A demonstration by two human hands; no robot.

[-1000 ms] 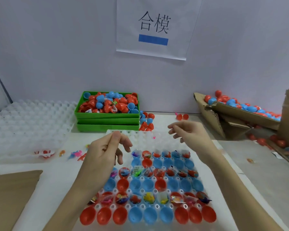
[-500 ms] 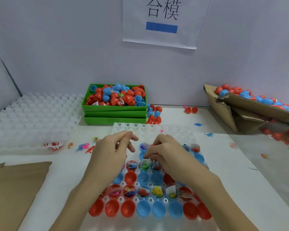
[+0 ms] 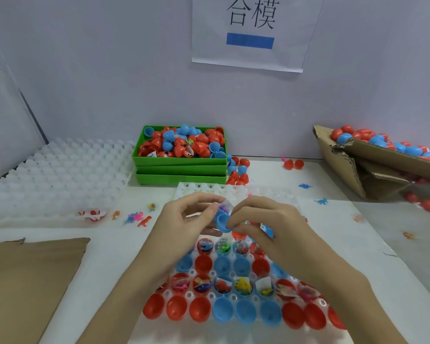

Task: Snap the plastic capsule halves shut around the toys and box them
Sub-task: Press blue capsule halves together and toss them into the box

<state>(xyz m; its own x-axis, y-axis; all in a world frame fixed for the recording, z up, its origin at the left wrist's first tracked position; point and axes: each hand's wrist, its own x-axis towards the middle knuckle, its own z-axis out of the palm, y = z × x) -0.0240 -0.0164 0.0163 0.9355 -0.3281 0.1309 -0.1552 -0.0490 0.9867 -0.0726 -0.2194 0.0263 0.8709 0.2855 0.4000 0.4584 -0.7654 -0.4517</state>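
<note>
Capsule halves (image 3: 246,311), red and blue, fill the clear tray (image 3: 315,330) closest to me, some with little toys inside. Just above it, the right hand (image 3: 268,227) pinches a blue capsule half (image 3: 223,222) while the left hand (image 3: 184,219) pinches a bagged toy (image 3: 226,207) at its mouth. Farther back sits a green bin (image 3: 179,161) of capsule pieces, with the cardboard box (image 3: 372,160) of closed capsules off right.

A blue capsule half (image 3: 224,221) is held above the clear dimpled tray (image 3: 236,188), a bagged toy (image 3: 224,207) just above it. The tray's pockets hold red and blue halves, some carrying packaged toys.
</note>
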